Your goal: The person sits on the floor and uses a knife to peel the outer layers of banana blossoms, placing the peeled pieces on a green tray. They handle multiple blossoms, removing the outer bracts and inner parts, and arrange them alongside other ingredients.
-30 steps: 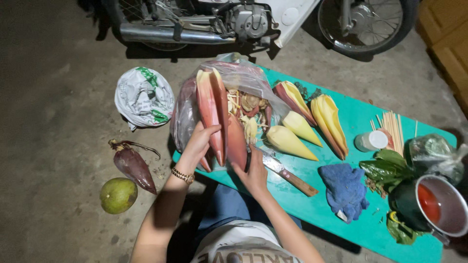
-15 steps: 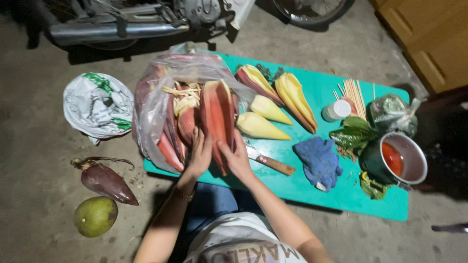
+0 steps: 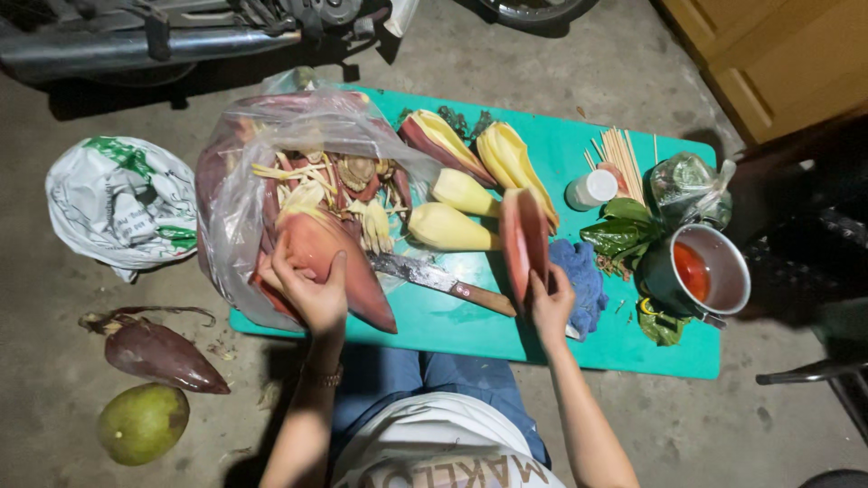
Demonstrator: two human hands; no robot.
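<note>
- Reddish banana-blossom bract (image 3: pixel 523 242) now in right hand (image 3: pixel 551 307), held on edge over the worktop (image 3: pixel 561 339) at approx 3 o'clock from the knife (image 3: pixel 443 282); 0.5 s ago both hands were together on bracts at the bag.
- Left hand (image 3: pixel 312 289) grasping a 2nd bract (image 3: pixel 330 267) at the mouth of the clear plastic bag (image 3: pixel 235 199), approx 9 o'clock on the worktop.
- Change reads as: one bract split off from the pile, moved right, other one w/ the scraps in the bag.
- Count: 2 pale peeled cores (image 3: pixel 452 226); 2 opened yellow-lined bracts (image 3: pixel 511 163) at 12 o'clock; 1 knife; 1 blue cloth (image 3: pixel 583 280); 1 metal pot (image 3: pixel 705 271) w/ red liquid at 3 o'clock; 1 skewer bundle (image 3: pixel 624 154).
- Floor: 1 whole blossom (image 3: pixel 158 352), 1 green round fruit (image 3: pixel 143 422) at 7 o'clock, 1 white bag (image 3: pixel 117 203).
</note>
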